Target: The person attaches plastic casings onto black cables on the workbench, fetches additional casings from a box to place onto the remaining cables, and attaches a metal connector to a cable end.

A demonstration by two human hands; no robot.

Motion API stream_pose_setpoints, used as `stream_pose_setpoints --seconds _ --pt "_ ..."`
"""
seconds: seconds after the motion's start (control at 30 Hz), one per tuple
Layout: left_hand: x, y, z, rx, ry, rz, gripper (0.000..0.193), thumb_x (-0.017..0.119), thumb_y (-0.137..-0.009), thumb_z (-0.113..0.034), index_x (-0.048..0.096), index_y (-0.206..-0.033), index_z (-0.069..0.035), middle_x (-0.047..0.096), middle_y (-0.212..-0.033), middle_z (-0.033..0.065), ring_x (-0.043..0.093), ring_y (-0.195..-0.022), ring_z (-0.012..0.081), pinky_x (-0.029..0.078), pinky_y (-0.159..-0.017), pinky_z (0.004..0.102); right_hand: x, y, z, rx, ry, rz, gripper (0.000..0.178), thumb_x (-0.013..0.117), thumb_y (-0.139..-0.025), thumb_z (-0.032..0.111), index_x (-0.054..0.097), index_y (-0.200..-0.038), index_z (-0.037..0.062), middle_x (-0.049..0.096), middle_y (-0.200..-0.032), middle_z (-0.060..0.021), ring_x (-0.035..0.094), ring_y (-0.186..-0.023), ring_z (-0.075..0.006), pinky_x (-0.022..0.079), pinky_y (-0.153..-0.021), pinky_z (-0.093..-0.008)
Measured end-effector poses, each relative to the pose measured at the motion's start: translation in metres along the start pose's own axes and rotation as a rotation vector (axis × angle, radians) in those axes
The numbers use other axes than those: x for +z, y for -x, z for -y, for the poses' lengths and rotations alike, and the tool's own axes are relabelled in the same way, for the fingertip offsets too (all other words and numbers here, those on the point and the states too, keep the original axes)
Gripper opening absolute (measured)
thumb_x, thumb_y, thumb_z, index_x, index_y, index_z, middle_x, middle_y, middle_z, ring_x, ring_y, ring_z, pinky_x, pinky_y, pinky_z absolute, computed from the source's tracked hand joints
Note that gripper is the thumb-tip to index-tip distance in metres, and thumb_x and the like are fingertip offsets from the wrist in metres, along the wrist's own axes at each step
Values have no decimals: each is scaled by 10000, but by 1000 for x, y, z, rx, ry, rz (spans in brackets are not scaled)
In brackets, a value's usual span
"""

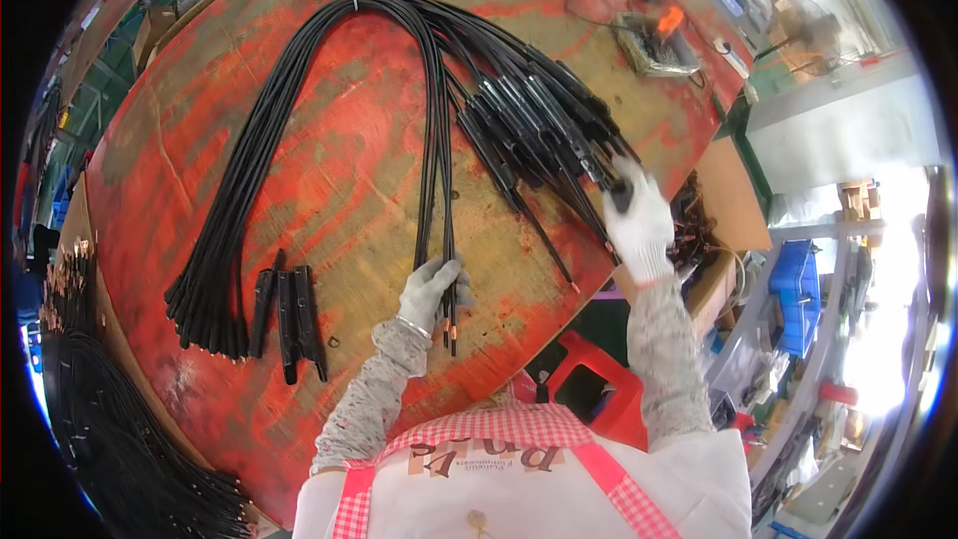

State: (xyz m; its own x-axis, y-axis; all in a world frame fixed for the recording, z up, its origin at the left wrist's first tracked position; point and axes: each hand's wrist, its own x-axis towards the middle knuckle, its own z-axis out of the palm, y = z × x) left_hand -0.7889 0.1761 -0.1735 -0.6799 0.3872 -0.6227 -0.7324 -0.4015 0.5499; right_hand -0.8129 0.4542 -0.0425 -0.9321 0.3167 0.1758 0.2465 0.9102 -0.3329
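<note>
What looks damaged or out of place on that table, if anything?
The tabletop looks worn: its red surface is scuffed into brownish patches. One black cable strays from the right-side bundle, its coppery tip apart. The bright orange patch at far right is too blurred to identify.

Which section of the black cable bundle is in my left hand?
The thin middle strands of black cable, in your gloved left hand, copper-coloured tips showing below it. The thick left section lies untouched; the right section carries black sleeves.
</note>
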Motion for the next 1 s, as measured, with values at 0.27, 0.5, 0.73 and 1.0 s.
stream_pose_setpoints --seconds 0.27,0.5,0.73,1.0 --pt "40 -10 2 -208 -188 119 252 676 -881 -277 611 -913 -35 487 -657 -41 463 -524 61 428 -487 230 16 141 1 354 -414 976 597 442 -953 472 378 -1376 55 635 -1039 -146 636 -777 -210 501 -768 -337" --pt "32 -9 3 -179 -327 -9 285 702 -859 -310 636 -901 -36 481 -629 -44 440 -491 59 421 -450 242 46 146 24 338 -617 1314 560 432 -956 480 461 -1292 33 621 -920 -103 609 -682 -183 491 -658 -289" --pt "28 2 0 -94 -438 -42 306 721 -833 -322 627 -864 -33 523 -641 -20 490 -501 72 462 -448 260 53 162 37 965 -1187 1169 432 430 -970 457 538 -1181 96 583 -754 -43 571 -562 -150 487 -468 -293" --pt "13 -5 -1 -62 -442 -29 319 710 -833 -300 638 -897 4 587 -684 28 542 -539 106 468 -471 260 104 161 66 237 -227 717 497 500 -924 463 477 -1254 92 644 -933 -164 656 -867 -317 527 -697 -455"
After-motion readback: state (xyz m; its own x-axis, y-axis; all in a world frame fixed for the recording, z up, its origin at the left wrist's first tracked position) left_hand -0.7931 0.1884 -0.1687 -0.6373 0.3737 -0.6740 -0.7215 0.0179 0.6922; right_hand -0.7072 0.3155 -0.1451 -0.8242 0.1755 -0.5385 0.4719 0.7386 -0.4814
